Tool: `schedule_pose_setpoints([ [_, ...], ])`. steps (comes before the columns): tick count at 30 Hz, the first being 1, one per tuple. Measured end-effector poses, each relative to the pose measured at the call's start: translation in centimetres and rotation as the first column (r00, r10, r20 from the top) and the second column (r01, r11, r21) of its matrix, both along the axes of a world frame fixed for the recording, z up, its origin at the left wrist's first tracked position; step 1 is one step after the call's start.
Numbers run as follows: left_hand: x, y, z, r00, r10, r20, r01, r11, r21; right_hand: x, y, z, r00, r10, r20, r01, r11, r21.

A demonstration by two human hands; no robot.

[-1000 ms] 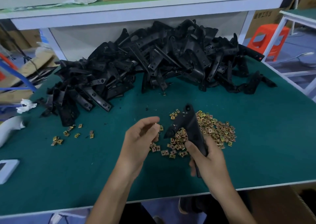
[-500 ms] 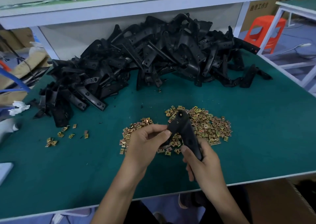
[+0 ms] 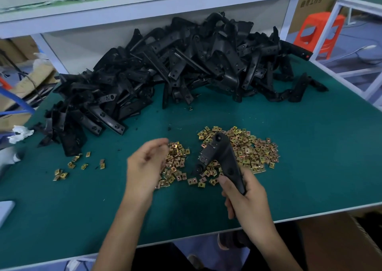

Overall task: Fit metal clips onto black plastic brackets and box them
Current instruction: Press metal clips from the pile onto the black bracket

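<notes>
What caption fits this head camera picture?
Right hand grips a black bracket over gold clips; left hand hovers nearby.

A table [image 3: 310, 167] with a green top is seen. A big pile of black brackets [image 3: 175, 68] is heaped at the back of it. Near the front edge, many small gold clips [image 3: 250, 148] are spread in a flat heap. A few more loose clips [image 3: 71, 164] are scattered to the left, close to the black pile. Tiny black bits [image 3: 169, 128] are dotted on the green top between the 2 heaps.
</notes>
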State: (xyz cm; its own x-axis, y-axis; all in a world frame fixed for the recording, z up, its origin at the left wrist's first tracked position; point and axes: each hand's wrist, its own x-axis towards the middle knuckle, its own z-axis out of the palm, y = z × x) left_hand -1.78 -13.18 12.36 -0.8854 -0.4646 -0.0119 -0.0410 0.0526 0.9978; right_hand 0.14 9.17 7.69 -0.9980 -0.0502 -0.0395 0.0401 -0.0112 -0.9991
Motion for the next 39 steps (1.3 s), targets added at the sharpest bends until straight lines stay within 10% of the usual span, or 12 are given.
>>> schedule_pose_setpoints([
  [3,0.6,-6.2,-1.0,0.985,0.167,0.043,-0.132,0.892,-0.433,0.1,0.1,0.0,1.000,-0.019,0.002,0.019,0.999,-0.026],
  [7,1.9,-14.7,-1.4,0.904,0.417,0.092,-0.267,0.720,-0.640,0.0,0.1,0.1,0.998,-0.062,0.006,0.062,0.995,-0.076],
  [12,2.2,-17.8,-1.0,0.864,0.463,0.198,-0.046,0.464,-0.885,-0.2,0.1,0.3,0.996,-0.087,0.033,0.091,0.986,-0.142],
  [17,-0.5,-9.0,-0.3,0.984,0.088,0.152,0.066,0.619,-0.782,-0.2,0.0,0.6,0.994,-0.104,0.042,0.109,0.983,-0.149],
  [20,-2.9,-2.3,-1.6,0.962,-0.218,0.163,0.256,0.524,-0.812,-0.2,0.1,0.8,0.994,-0.099,0.043,0.105,0.983,-0.148],
  [25,-5.8,1.5,-3.3,0.939,-0.170,0.300,0.343,0.368,-0.864,0.1,0.0,0.8,0.994,-0.103,0.045,0.110,0.976,-0.185],
  [39,-6.0,1.2,-1.8,0.960,-0.214,0.183,0.267,0.493,-0.828,-0.2,0.1,0.2,0.993,-0.113,0.035,0.117,0.980,-0.161],
])
